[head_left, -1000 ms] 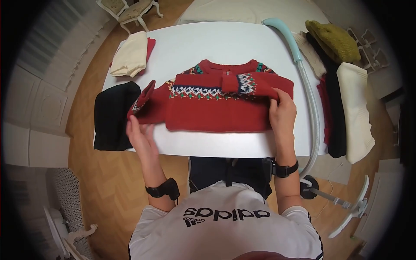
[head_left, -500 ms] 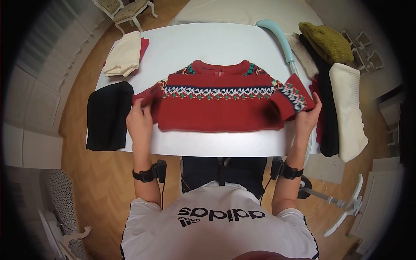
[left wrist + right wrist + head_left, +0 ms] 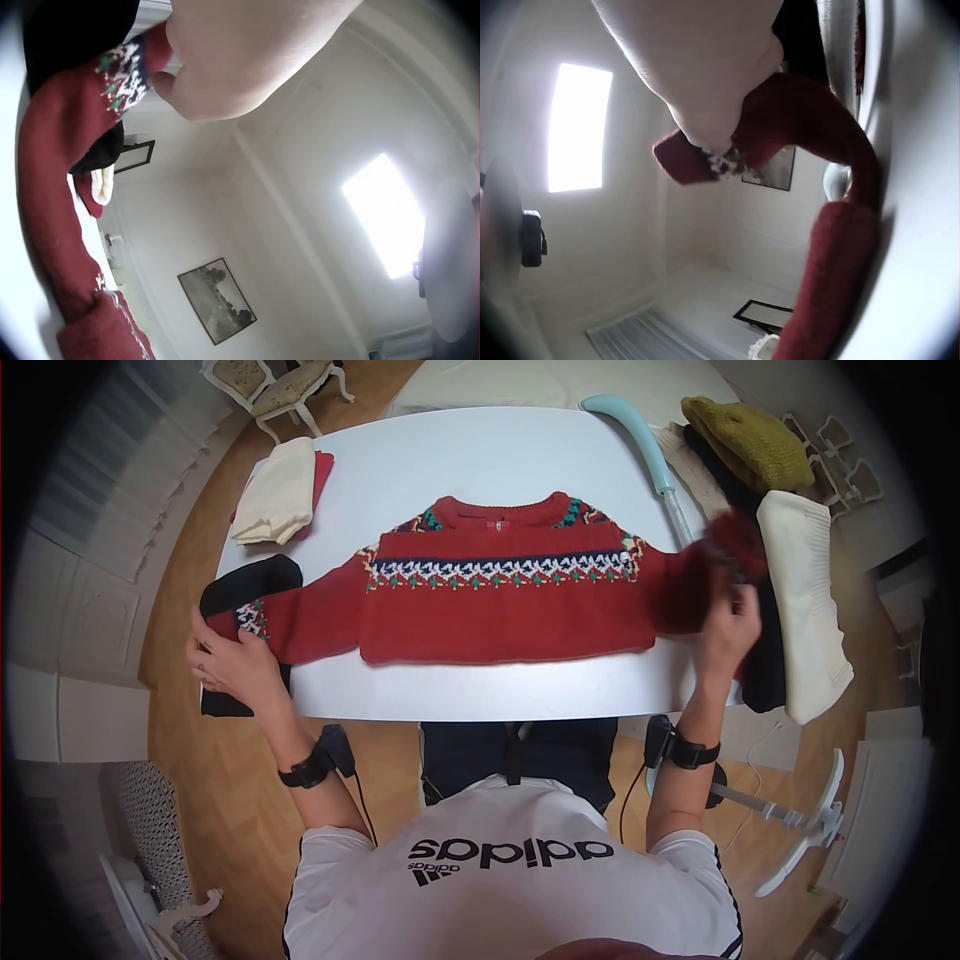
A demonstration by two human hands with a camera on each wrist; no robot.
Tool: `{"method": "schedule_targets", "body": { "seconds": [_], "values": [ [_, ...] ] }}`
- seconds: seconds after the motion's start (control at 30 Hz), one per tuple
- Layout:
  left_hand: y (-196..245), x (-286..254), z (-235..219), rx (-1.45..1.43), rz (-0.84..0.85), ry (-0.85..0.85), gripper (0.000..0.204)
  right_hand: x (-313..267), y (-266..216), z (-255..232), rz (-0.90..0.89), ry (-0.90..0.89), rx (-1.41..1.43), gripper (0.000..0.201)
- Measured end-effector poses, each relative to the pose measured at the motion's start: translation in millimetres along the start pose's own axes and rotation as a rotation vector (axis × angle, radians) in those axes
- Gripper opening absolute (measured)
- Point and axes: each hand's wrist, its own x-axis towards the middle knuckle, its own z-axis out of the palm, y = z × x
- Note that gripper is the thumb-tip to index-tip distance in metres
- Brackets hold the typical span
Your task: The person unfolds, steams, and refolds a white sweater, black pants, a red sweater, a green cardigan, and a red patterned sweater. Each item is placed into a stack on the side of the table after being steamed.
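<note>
A red knitted sweater (image 3: 505, 622) with a white, navy and green patterned band lies on the white table, its body folded and its neckline away from me. Both sleeves stretch out sideways. My left hand (image 3: 237, 668) holds the left-side sleeve by its patterned cuff (image 3: 124, 79), over the black folded garment (image 3: 272, 575). On the other side my right hand (image 3: 730, 632) grips the other sleeve near its cuff (image 3: 686, 159), which is lifted and blurred in the head view. In the right wrist view that sleeve bends up off the table to my fingers.
Cream and red folded garments (image 3: 278, 490) lie at the far left. Along the right edge are a cream garment (image 3: 803, 605), dark ones and an olive knit (image 3: 748, 445). A pale blue steamer handle (image 3: 640, 435) with its hose rests on the table's right side.
My left hand has drawn its sleeve out leftward, onto the black garment. The right hand has carried the other sleeve from across the sweater's front out to the right and raised its cuff.
</note>
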Motion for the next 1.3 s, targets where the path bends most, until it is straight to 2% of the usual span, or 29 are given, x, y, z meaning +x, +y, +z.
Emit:
{"method": "schedule_targets", "body": {
  "seconds": [0.03, 0.07, 0.1, 0.13, 0.17, 0.2, 0.27, 0.3, 0.33, 0.37, 0.4, 0.43, 0.47, 0.57, 0.63, 0.67, 0.73, 0.77, 0.83, 0.87, 0.93, 1.03, 1.07, 1.13, 1.17, 1.2, 1.27, 1.3],
  "values": [
    [4.1, -2.2, -4.6, -0.011, 0.085, 0.104, 0.055, 3.1, -20.9, -8.9, 0.02, 0.174, 0.054, 0.028],
    [7.8, -5.0, -5.4, -0.01, 0.085, 0.101, 0.055, 9.0, -17.4, -15.1, -0.094, 0.32, 0.061, 0.043],
    [11.0, -8.1, -6.2, -0.313, 0.104, 0.0, 0.049, 7.5, -15.7, -16.0, -0.061, 0.491, 0.168, 0.056],
    [15.0, -11.8, -7.3, -0.613, 0.117, -0.099, 0.043, 3.2, -33.9, -25.6, -0.218, 0.68, -0.271, 0.064],
    [22.8, -16.6, -7.5, -0.8, -0.008, -0.307, 0.034, -3.2, -47.6, -30.2, -0.316, 0.718, -0.269, 0.06],
    [32.2, -22.2, -1.1, -1.008, -0.075, -0.45, 0.035, -8.6, -57.1, -29.9, -0.413, 0.754, -0.266, 0.057],
    [57.6, -20.0, -4.9, -0.897, -0.061, -0.731, 0.04, -19.4, -57.8, -9.1, -0.419, 0.378, 0.243, 0.046],
    [69.4, -19.5, 1.1, -0.866, -0.067, -0.836, 0.044, -26.5, -61.6, 2.7, -0.331, 0.154, 0.208, 0.034],
    [79.2, -19.5, 10.1, -0.834, -0.07, -0.941, 0.047, -32.5, -69.8, 18.6, -0.135, -0.055, 0.206, 0.032],
    [86.9, -19.7, 22.0, -0.835, -0.064, -0.941, 0.047, -32.0, -63.6, 32.2, -0.149, -0.256, 0.052, 0.041],
    [93.7, -21.4, 35.0, -0.823, -0.086, -1.086, 0.049, -34.5, -61.1, 44.2, -0.116, -0.357, -0.03, 0.051],
    [97.1, -23.7, 41.7, -0.808, -0.111, -1.231, 0.051, -37.0, -50.9, 58.8, -0.008, -0.429, 0.011, 0.061],
    [100.3, -26.3, 42.2, -0.81, -0.109, -1.224, 0.051, -35.1, -49.4, 65.8, 0.01, -0.479, -0.029, 0.066],
    [103.8, -28.4, 41.2, -0.924, -0.167, -1.145, 0.049, -28.9, -30.2, 80.6, 0.009, -0.422, 0.028, 0.068],
    [102.6, -20.9, 43.1, -1.386, -0.485, -1.462, 0.048, -16.2, -15.6, 83.0, 0.176, -0.546, -0.013, 0.059],
    [97.5, -21.1, 48.3, -1.386, -0.483, -1.462, 0.048, -12.0, -9.4, 82.8, 0.176, -0.544, -0.013, 0.059],
    [86.0, -22.5, 57.8, -1.618, -0.752, -1.614, 0.046, -6.6, -4.5, 79.3, 0.258, -0.666, 0.134, 0.042],
    [81.5, -23.5, 57.9, -1.619, -0.752, -1.619, 0.046, -5.4, -9.7, 71.3, 0.302, -0.688, 0.287, 0.027],
    [70.9, -28.7, 50.3, -1.886, -0.718, -1.649, 0.043, -2.6, -6.9, 60.0, 0.344, -0.706, 0.381, 0.025],
    [68.4, -31.5, 44.6, -1.885, -0.725, -1.651, 0.043, -2.7, -5.9, 55.0, 0.39, -0.725, 0.479, 0.023],
    [63.7, -35.7, 31.4, -1.939, -0.754, -1.639, 0.047, -7.7, -13.7, 47.4, 0.447, -0.749, 0.531, 0.026],
    [59.8, -41.6, 18.0, -1.968, -0.785, -1.606, 0.051, -21.2, -35.7, 42.0, 0.393, -0.8, 0.594, 0.051],
    [55.9, -44.5, 16.6, -1.968, -0.78, -1.613, 0.051, -22.5, -40.4, 37.1, 0.395, -0.794, 0.594, 0.051],
    [38.7, -53.7, 20.3, -2.012, -0.677, -1.576, 0.049, -28.1, -48.5, 25.7, 0.298, -0.824, 0.806, 0.054],
    [22.6, -61.1, 23.0, -2.045, -0.66, -1.564, 0.037, -32.9, -46.6, 18.6, 0.296, -0.832, 0.854, 0.05],
    [10.5, -65.9, 30.3, -2.046, -0.666, -1.559, 0.037, -37.9, -33.0, 10.2, 0.296, -0.837, 0.852, 0.05],
    [-2.8, -71.2, 33.0, -2.406, -0.259, -1.838, 0.033, -43.2, 8.0, -7.3, 0.259, -1.002, 0.868, 0.035],
    [-8.1, -74.4, 33.0, -2.451, -0.162, -1.853, 0.04, -40.6, 17.2, -14.4, 0.123, -1.091, 0.903, 0.027]
  ]
}}
